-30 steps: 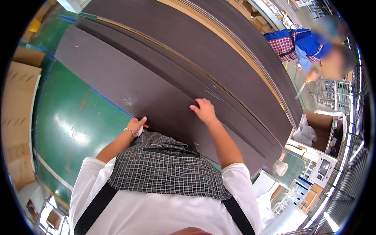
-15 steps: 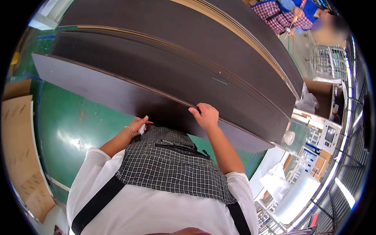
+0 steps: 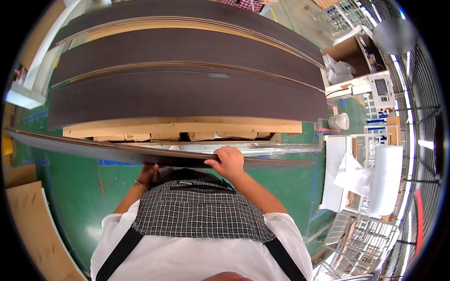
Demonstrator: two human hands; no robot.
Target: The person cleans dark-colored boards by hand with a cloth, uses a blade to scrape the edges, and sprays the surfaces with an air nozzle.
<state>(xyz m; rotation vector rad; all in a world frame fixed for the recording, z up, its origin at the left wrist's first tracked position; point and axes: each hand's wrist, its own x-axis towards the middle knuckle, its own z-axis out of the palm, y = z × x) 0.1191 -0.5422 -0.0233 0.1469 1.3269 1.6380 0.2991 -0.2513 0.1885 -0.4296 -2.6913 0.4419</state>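
A long thin dark brown board point(image 3: 93, 149) is held level in front of my chest, seen almost edge-on and stretching far to the left. My right hand point(image 3: 228, 162) grips its near edge from above, fingers curled over it. My left hand point(image 3: 149, 171) holds it from below, partly hidden under the board. Beyond it lie stacks of similar dark boards point(image 3: 187, 98) on a light wooden pallet point(image 3: 183, 127).
Green floor point(image 3: 75, 196) with blue tape lines lies below. Tan sheets point(image 3: 28, 220) rest at the lower left. At the right stand a white table with cloths point(image 3: 347, 171), a plastic cup point(image 3: 338, 122), a small machine point(image 3: 379, 89) and wire racks point(image 3: 361, 234).
The board has come off the stack and swung toward me, now level and edge-on. My view has turned so the stacks lie straight across.
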